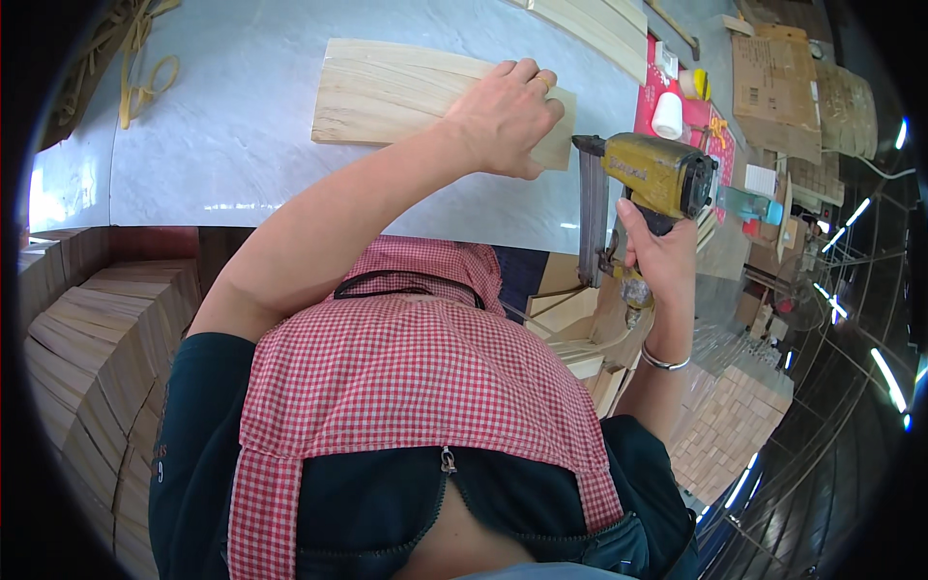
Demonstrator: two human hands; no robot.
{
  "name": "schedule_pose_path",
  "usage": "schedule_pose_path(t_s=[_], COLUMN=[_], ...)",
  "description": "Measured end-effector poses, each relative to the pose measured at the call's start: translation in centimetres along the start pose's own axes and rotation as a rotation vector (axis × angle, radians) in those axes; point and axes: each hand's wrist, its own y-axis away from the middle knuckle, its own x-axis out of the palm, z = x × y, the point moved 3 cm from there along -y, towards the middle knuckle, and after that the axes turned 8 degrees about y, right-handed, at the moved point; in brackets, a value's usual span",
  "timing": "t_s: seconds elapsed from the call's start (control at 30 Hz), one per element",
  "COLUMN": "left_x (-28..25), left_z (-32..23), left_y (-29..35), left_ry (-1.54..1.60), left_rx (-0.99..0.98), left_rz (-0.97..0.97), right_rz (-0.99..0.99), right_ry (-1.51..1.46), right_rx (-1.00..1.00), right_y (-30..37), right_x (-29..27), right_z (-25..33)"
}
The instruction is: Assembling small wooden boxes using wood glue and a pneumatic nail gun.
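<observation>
A pale wooden board (387, 92) lies across the grey marbled table, its grain running lengthwise. My left hand (507, 116) is closed over its right part, fingers across the far edge and thumb at the near edge. In my right hand (662, 246) is the grip of a yellow and black nail gun (643, 164), with its dark magazine extending toward me. The gun's black nose points left at the board's right end; whether the two touch, I cannot tell. A hose fitting (635, 290) shows below the grip.
Long wooden strips (590, 34) lie at the table's far right. Beyond the gun are a white bottle (667, 116), a yellow tape roll (694, 84) and a cardboard box (773, 82). Yellowish straps (145, 87) lie far left. Stacked wooden pieces (106, 329) fill the lower left.
</observation>
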Motion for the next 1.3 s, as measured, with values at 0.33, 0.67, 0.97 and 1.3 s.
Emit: schedule_pose_path(t_s=[0.33,0.67,0.97,1.3], left_x=[-0.3,-0.4,-0.4,-0.6], left_z=[0.0,-0.1,-0.1,0.3], left_y=[0.0,-0.1,-0.1,0.9], left_ry=[0.051,0.073,0.059,0.059], left_rx=[-0.039,-0.051,-0.047,-0.005], left_rz=[0.070,0.095,0.096,0.047], right_rz=[0.040,0.108,0.072,0.087], right_ry=[-0.027,0.054,0.032,0.063], right_rx=[-0.010,-0.022,-0.066,-0.054], right_y=[-0.9,-3.6,-6.0,-6.0], right_x=[0.2,-0.6,-0.4,-0.5], right_z=[0.3,1.9,2.6,2.7])
